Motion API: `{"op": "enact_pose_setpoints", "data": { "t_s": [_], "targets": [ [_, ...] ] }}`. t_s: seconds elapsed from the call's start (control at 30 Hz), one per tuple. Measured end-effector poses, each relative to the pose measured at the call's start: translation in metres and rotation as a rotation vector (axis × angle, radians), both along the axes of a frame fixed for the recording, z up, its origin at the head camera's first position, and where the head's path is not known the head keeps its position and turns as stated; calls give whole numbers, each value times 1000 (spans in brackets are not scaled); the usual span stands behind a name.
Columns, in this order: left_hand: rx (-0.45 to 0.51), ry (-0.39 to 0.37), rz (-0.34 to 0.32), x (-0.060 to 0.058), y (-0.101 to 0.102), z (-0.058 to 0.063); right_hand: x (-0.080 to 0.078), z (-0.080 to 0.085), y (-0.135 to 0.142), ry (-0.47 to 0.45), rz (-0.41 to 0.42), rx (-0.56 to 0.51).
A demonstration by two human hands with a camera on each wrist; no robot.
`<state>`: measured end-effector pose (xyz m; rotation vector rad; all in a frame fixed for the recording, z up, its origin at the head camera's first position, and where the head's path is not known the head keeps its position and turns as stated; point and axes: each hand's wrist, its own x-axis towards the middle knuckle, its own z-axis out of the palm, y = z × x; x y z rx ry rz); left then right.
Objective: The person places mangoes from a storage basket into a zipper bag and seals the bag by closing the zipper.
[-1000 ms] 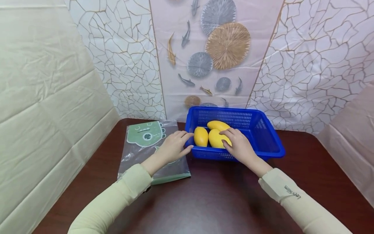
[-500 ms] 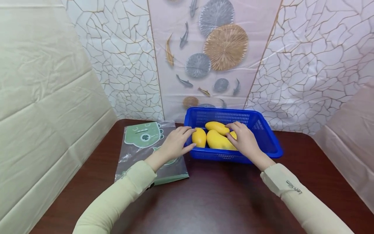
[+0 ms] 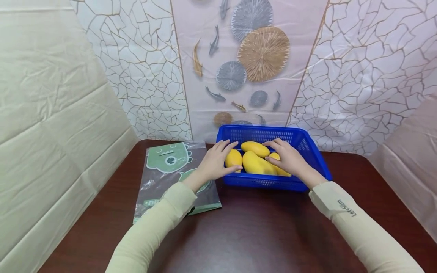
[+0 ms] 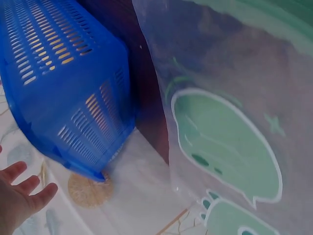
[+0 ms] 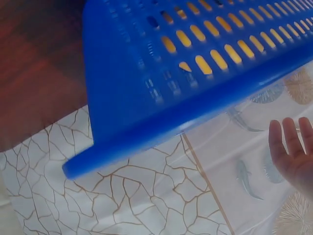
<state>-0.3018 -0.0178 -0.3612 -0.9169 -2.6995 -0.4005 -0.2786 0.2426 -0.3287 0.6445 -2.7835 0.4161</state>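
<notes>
Several yellow mangoes lie in the left part of a blue plastic basket (image 3: 314, 159). My left hand (image 3: 215, 163) reaches over the basket's left end, its fingers spread around the leftmost mango (image 3: 233, 158); contact cannot be told. A large mango (image 3: 257, 163) lies in the middle, and behind it is another mango (image 3: 255, 148). Over the mango at the right (image 3: 280, 171), my right hand (image 3: 288, 157) hovers with fingers apart, partly hiding it. Both wrist views show relaxed fingers of the left hand (image 4: 24, 196) and the right hand (image 5: 296, 156) above the basket rim.
A clear plastic bag (image 3: 160, 182) with green cartoon prints lies flat left of the basket, on a dark red-brown table (image 3: 239, 235). Patterned cloth (image 3: 150, 76) hangs behind, and a pale cloth wall (image 3: 51, 125) stands at the left.
The right hand has shifted right; a mango at the right now lies uncovered beside the middle one. My left hand has moved slightly right, farther over the leftmost mango.
</notes>
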Motion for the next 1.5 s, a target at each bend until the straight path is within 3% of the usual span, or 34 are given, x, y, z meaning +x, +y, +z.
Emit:
{"op": "enact_pose_setpoints", "data": {
  "t_s": [0.2, 0.47, 0.73, 0.87, 1.23, 1.5],
  "targets": [
    [-6, -15, 18, -6, 10, -4, -5, 5, 2, -13, 29, 31],
    [2, -51, 52, -15, 11, -9, -11, 9, 4, -106, 42, 81],
    [-3, -103, 34, -25, 11, -12, -17, 12, 2, -179, 110, 102],
    [-54, -135, 23, -29, 14, -12, -19, 15, 0, -202, 126, 122],
    [-145, -177, 19, -30, 22, -12, -24, 26, 3, -295, 151, 208],
    [-169, -163, 43, -26, 22, -12, -24, 17, -6, -374, 207, 268]
  ]
}}
